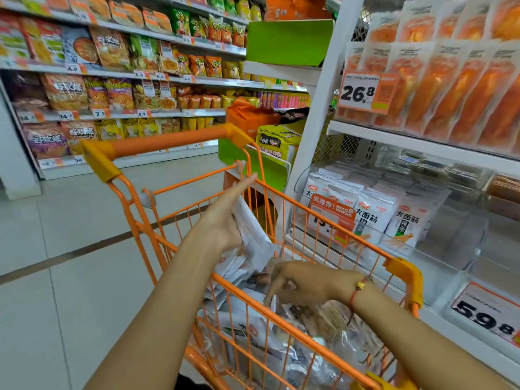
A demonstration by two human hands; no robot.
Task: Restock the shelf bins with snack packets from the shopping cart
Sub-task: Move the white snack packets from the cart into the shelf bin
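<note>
Holding packets [254,237] upright, your left hand [225,220] sits left of the bins [439,249]; right hand [301,282] dips, fingers loose, cartward.

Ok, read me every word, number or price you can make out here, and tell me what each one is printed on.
"26.8": orange price sign on the upper right shelf.
"59.8": price sign at the lower right.
"大面筋": white packets in the clear shelf bin.
"14", "7", "6.8": price tags on the left shelf rails, partly blurred.
Orange promo tag on the bin: too blurred.
Packets in the left hand and in the cart: unreadable.
</note>
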